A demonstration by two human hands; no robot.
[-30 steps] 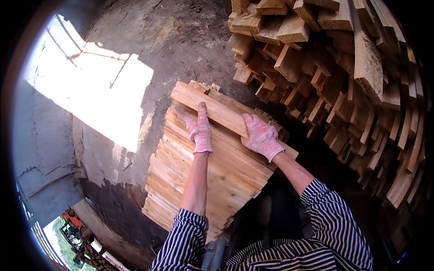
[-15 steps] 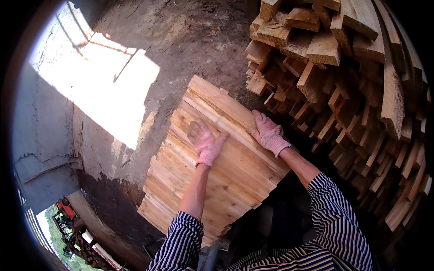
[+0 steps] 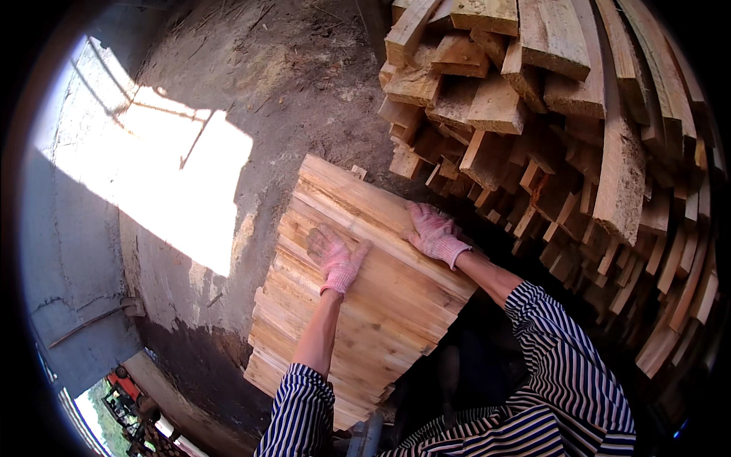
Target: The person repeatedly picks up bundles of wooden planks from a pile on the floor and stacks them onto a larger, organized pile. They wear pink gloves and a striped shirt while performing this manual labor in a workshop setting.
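Note:
A layer of wooden boards [image 3: 381, 305] lies side by side in front of me, its ends uneven. On top of it, my left hand [image 3: 335, 257] in a pink knit glove rests with the palm down and fingers spread. Farther right, my right hand [image 3: 435, 232], gloved the same way, lies over the outermost board near the right edge. Its fingers reach over the wood and are apart. What lies beneath the boards is mostly hidden.
A tall stack of rough-sawn planks [image 3: 563, 114] fills the right side, its ends jutting toward me. At the left is a grey wall [image 3: 76, 251] with a bright sunlit patch [image 3: 183, 175]. Something red [image 3: 126, 385] shows through an opening at the lower left.
My view has shifted, so the plank stack sits lower and farther left. Both hands stay on the boards in nearly the same places, with the right fingers slightly farther onto the wood.

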